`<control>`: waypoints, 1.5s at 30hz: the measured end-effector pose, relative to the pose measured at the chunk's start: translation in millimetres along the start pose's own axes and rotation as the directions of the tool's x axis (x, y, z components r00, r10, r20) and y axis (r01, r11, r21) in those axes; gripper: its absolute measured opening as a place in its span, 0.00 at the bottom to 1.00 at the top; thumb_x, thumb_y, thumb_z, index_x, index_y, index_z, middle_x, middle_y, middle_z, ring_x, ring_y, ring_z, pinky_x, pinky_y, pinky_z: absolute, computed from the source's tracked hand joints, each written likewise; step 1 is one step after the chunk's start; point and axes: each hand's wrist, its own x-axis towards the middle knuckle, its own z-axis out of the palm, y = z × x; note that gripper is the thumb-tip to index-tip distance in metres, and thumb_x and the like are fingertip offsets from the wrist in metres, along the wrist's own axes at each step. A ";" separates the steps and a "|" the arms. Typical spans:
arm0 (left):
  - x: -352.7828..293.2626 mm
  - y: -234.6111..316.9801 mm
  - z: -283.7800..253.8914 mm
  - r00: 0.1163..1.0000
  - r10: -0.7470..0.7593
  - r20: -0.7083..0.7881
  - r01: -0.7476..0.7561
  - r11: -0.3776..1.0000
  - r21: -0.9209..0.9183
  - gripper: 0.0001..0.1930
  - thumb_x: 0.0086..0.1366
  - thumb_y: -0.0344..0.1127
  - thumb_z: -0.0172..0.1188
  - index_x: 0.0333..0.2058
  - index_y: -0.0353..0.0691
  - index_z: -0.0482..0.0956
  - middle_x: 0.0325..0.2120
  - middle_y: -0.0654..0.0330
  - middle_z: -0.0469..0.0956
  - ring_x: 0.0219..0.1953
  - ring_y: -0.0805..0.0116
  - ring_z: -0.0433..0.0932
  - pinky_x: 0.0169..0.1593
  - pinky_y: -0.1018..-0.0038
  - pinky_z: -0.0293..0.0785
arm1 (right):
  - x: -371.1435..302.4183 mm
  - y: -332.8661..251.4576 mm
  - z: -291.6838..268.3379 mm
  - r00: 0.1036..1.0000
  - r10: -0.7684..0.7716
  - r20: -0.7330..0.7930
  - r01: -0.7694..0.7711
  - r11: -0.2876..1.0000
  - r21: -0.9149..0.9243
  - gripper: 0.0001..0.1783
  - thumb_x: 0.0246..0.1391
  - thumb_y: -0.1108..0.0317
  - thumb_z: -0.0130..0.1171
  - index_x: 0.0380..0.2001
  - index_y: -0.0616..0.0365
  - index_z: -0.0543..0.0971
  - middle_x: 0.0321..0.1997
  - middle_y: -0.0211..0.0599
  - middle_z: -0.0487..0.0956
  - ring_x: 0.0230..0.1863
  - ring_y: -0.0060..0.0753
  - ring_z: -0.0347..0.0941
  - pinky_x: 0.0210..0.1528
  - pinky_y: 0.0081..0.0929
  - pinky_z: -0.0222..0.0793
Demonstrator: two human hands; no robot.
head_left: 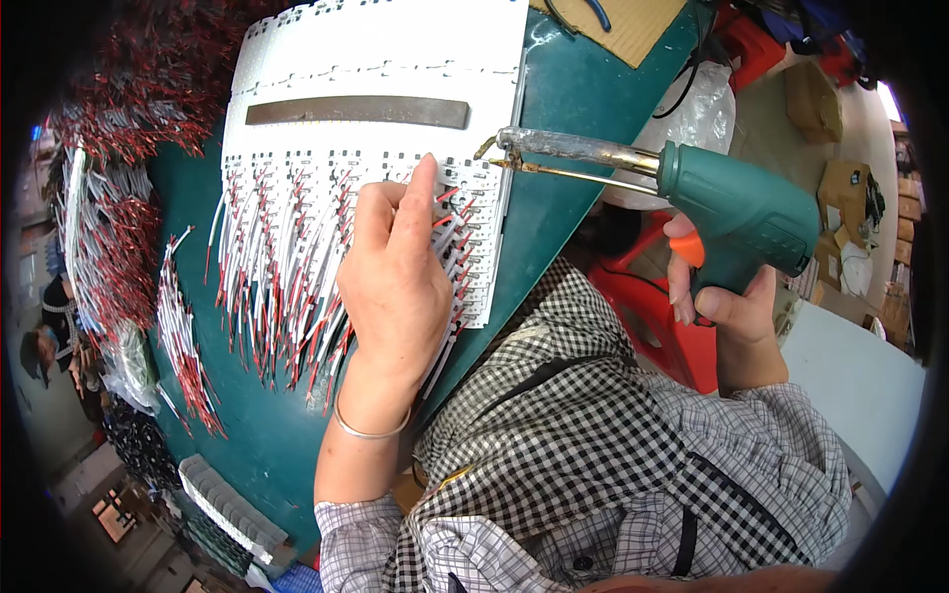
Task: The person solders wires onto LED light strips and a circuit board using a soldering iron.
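Observation:
My right hand (736, 306) grips a green soldering gun (736, 203) by its handle, with a finger near the orange trigger. The gun's metal tip reaches left, just over the right edge of a white circuit board sheet (366, 59). My left hand (400, 262) rests over the sheet, index finger stretched toward a row of pads and the other fingers curled; what they pinch, if anything, is hidden. Red and white wires (287, 287) hang in rows from the sheet's near part, some beside my left hand. A flat metal bar (356, 112) lies across the sheet.
A loose wire bundle (183, 346) lies on the green table (267, 435), left of the sheet. Large wire heaps (114, 227) fill the far left. Cardboard (633, 25) lies at the back. A red stool (657, 321) stands beneath my right arm.

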 end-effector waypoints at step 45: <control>-0.8 -1.6 11.7 0.988 0.058 -0.143 -0.071 0.994 -0.086 0.20 0.41 0.16 0.57 0.37 0.37 0.79 0.21 0.59 0.68 0.19 0.64 0.71 0.21 0.70 0.69 | 10.4 12.6 1.5 0.991 0.056 0.120 -0.051 0.998 -0.045 0.23 0.46 0.81 0.57 0.49 0.67 0.70 0.37 0.43 0.75 0.32 0.29 0.74 0.31 0.23 0.72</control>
